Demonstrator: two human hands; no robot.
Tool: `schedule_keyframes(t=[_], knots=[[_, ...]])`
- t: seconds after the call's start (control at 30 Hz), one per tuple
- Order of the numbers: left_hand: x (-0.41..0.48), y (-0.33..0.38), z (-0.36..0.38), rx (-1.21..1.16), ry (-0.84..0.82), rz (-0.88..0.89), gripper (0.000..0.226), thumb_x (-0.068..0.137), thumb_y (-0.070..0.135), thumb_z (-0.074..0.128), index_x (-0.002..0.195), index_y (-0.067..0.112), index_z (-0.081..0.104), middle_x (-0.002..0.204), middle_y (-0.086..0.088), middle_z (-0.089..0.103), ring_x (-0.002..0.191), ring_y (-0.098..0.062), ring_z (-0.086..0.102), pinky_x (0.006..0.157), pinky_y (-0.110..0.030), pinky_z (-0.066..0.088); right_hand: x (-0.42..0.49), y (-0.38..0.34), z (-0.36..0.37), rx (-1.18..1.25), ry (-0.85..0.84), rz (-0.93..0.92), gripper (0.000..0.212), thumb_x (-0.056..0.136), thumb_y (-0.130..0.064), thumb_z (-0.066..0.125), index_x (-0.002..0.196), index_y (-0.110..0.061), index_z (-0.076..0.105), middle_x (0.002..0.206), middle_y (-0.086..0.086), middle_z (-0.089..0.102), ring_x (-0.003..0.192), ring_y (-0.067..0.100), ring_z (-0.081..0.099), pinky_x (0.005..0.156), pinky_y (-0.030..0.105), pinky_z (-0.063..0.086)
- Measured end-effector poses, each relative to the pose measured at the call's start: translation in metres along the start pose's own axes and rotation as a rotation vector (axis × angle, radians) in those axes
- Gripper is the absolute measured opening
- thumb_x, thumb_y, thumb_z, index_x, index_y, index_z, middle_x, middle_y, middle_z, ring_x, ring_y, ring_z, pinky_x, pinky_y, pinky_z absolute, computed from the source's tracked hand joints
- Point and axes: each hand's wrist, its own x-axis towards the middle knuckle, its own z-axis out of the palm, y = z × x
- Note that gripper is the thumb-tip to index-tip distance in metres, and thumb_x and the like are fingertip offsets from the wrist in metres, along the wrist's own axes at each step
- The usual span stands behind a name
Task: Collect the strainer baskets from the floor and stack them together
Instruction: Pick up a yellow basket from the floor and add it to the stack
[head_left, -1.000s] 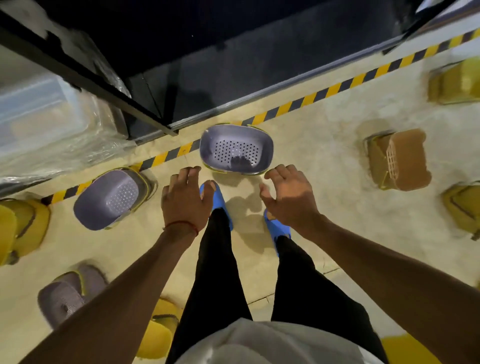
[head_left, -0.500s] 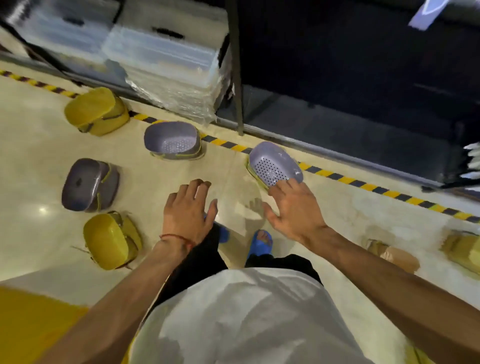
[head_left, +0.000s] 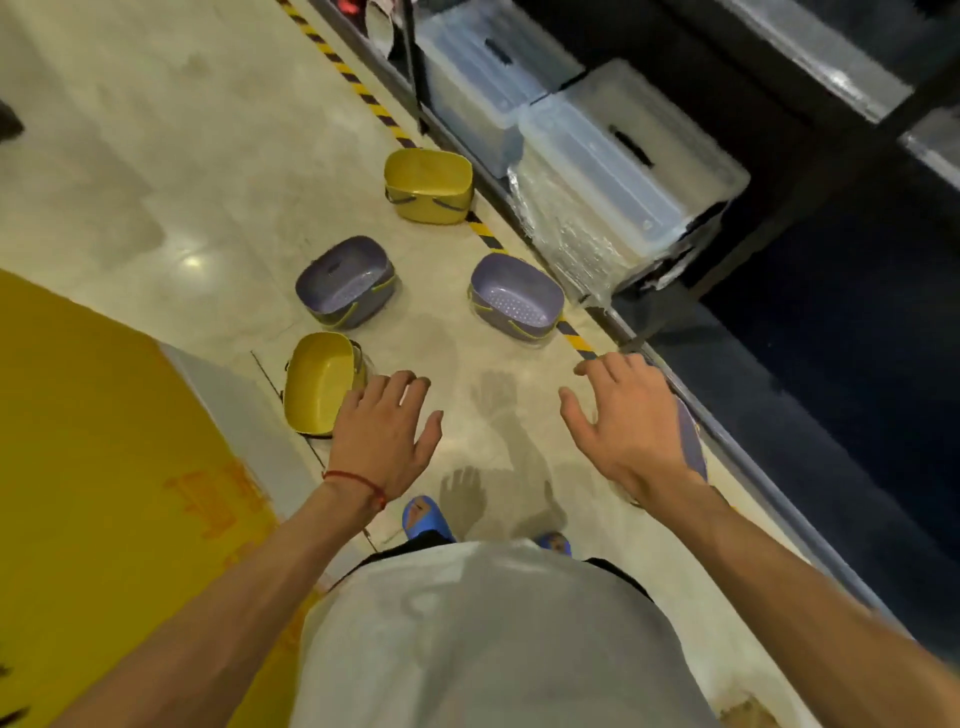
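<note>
On a pale polished floor beside a storage rack, five strainer baskets lie scattered, none yet stacked. The view has swung since half a second ago. The striped hazard tape (head_left: 374, 106), which then ran across the frame, now slants from the top down to the right. The purple basket (head_left: 691, 441) that lay at the right fingertips is now mostly hidden behind the right hand (head_left: 623, 426), with only a sliver of it showing.

Both hands hover empty as before, fingers spread. The left hand (head_left: 384, 436), a red string (head_left: 358, 480) at its wrist, hangs just beside a yellow basket (head_left: 319, 382) tipped on its side. Ahead, an open purple basket (head_left: 517, 299) sits upright at the tape's edge, its perforated bottom showing. A tilted purple basket (head_left: 345, 283) leans to its left, and a far yellow basket (head_left: 428, 184) lies bottom-up beyond.

All are smooth, rounded-rectangle plastic with thin handles. Clear lidded bins (head_left: 623, 171), partly film-wrapped, fill the rack. Blue slippers (head_left: 423, 519) peek out beneath a white shirt (head_left: 493, 623). Motion blur softens the edges.
</note>
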Motion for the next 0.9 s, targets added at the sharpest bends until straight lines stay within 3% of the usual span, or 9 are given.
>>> schedule_keyframes(t=[0.27, 0.43, 0.67, 0.9], knots=[[0.003, -0.111, -0.011, -0.002, 0.031, -0.230, 0.047, 0.094, 0.048, 0.040, 0.126, 0.018, 0.056, 0.122, -0.003, 0.060, 0.101, -0.025, 0.056, 0.076, -0.038, 0.045, 0.091, -0.113, 0.019, 0.045, 0.075, -0.270, 0.035, 0.095, -0.042, 0.055, 0.111, -0.012, 0.064, 0.098, 0.005, 0.063, 0.091, 0.028, 0.053, 0.079, 0.041, 0.042], [0.016, -0.154, -0.010, 0.018, 0.027, -0.376, 0.046, 0.095, 0.048, 0.042, 0.129, 0.020, 0.052, 0.125, -0.003, 0.058, 0.103, -0.024, 0.055, 0.075, -0.038, 0.045, 0.155, -0.157, 0.031, 0.056, 0.008, -0.480, 0.038, 0.096, -0.043, 0.052, 0.113, -0.012, 0.066, 0.100, 0.003, 0.064, 0.095, 0.028, 0.055, 0.083, 0.042, 0.045], [0.049, -0.184, -0.009, 0.029, 0.005, -0.690, 0.046, 0.098, 0.050, 0.034, 0.130, 0.021, 0.050, 0.124, 0.000, 0.056, 0.102, -0.022, 0.053, 0.073, -0.037, 0.047, 0.270, -0.202, 0.047, 0.032, -0.085, -0.843, 0.039, 0.094, -0.044, 0.049, 0.113, -0.013, 0.065, 0.103, 0.005, 0.064, 0.097, 0.029, 0.055, 0.082, 0.040, 0.045], [0.081, -0.172, -0.014, -0.006, 0.038, -1.036, 0.042, 0.099, 0.047, 0.038, 0.129, 0.020, 0.051, 0.123, 0.000, 0.057, 0.101, -0.021, 0.054, 0.070, -0.036, 0.047, 0.374, -0.241, 0.049, 0.041, -0.192, -1.134, 0.040, 0.096, -0.045, 0.048, 0.116, -0.015, 0.063, 0.103, 0.003, 0.063, 0.092, 0.026, 0.053, 0.079, 0.038, 0.044]])
